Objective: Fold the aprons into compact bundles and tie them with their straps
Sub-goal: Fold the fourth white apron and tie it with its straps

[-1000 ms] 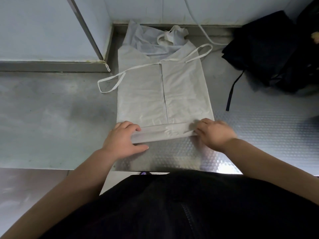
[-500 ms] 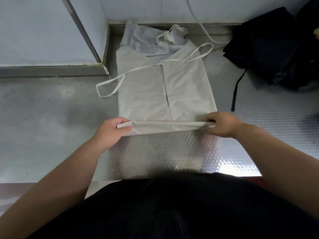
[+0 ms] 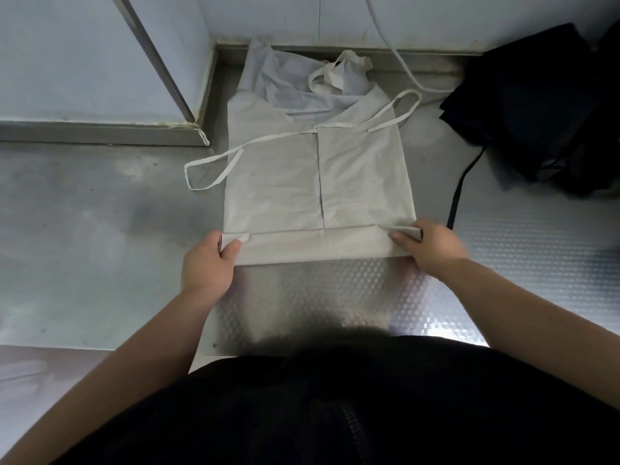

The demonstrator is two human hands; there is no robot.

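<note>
A white apron (image 3: 315,182) lies flat on the steel counter (image 3: 100,236), its two sides folded in to meet at a centre seam. Its near end is rolled into a flat band (image 3: 315,245) across the full width. My left hand (image 3: 209,263) pinches the band's left end, thumb on top. My right hand (image 3: 427,245) pinches the right end. One white strap (image 3: 214,164) loops off to the left, another strap (image 3: 399,110) curls at the upper right. The bib end (image 3: 302,82) is crumpled against the back wall.
A heap of black aprons (image 3: 536,105) sits at the back right, with a black strap (image 3: 461,193) trailing toward me. A raised ledge (image 3: 100,132) and wall corner border the counter at the left rear. The patterned counter edge (image 3: 335,344) runs close to my body.
The rolled band has moved farther up the apron and widened. Both hands slid out from the middle to the band's two ends and grip it there.
</note>
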